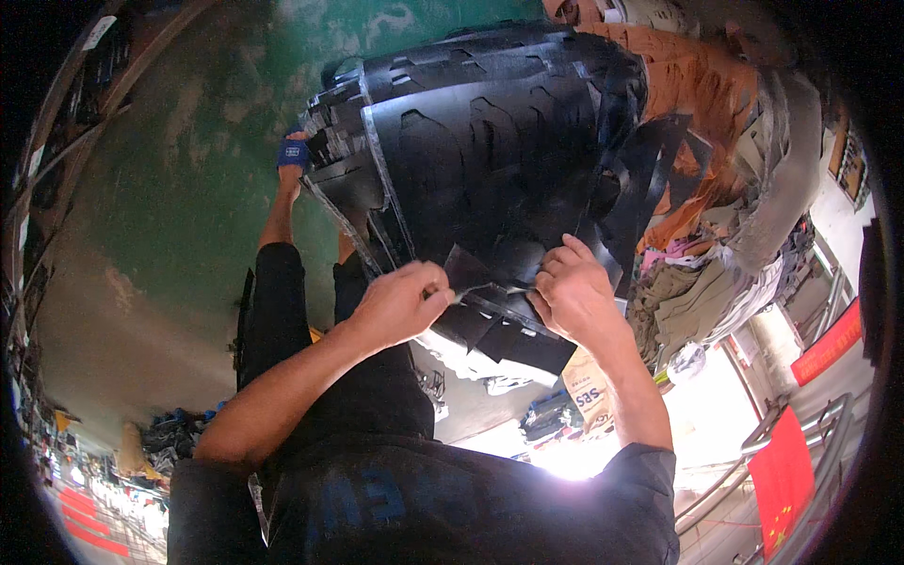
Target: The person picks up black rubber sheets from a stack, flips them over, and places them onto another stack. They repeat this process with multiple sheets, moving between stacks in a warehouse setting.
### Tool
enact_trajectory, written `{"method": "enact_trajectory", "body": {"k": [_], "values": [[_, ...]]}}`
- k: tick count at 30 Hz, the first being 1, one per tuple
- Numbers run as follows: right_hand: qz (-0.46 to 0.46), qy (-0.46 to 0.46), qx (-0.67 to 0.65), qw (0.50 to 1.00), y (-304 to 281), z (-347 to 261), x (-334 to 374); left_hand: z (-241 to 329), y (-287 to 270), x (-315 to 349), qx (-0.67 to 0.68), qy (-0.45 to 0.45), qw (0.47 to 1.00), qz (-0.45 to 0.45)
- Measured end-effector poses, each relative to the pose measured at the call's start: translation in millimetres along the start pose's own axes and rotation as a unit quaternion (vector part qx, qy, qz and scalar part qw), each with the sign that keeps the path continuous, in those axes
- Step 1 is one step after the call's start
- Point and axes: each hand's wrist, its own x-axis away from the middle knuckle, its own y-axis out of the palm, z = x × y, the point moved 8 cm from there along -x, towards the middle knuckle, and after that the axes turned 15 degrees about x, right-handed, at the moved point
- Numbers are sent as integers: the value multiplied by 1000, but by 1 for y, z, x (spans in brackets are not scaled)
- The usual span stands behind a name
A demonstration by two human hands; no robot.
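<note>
A large pile of glossy black sheets (452, 155), like leather or synthetic leather, lies before me. Several long rounded holes are cut through its top sheet. At its near edge, my left hand (407, 299) pinches one end of a thin, pale-edged strip (490, 286). The other end of that strip runs to my right hand (574, 292), whose fingers are bent and closed at the sheet's edge. The fingertips partly hide the strip, so its exact kind is unclear. Dark offcuts (518, 344) hang just below and between both hands.
Brown-orange cut sheets (697, 80) adjoin the pile at the right, with stacked beige pieces (697, 292) nearer me. My foot in a blue slipper (292, 153) stands left of the pile on the green, worn floor (188, 179). A red flag (783, 480) hangs by metal rails at lower right.
</note>
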Motion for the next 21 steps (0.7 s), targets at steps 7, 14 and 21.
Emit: {"method": "enact_trajectory", "body": {"k": [7, 14, 21], "values": [[52, 39, -29, 997, -4, -1, 19, -31, 33, 26, 97, -57, 991, -76], [161, 94, -36, 982, 6, -5, 41, 1, 64, 52, -13, 71, 989, -130], [197, 186, -81, 959, 24, -3, 72, -15, -20, -3, -113, -22, 991, 63]]}}
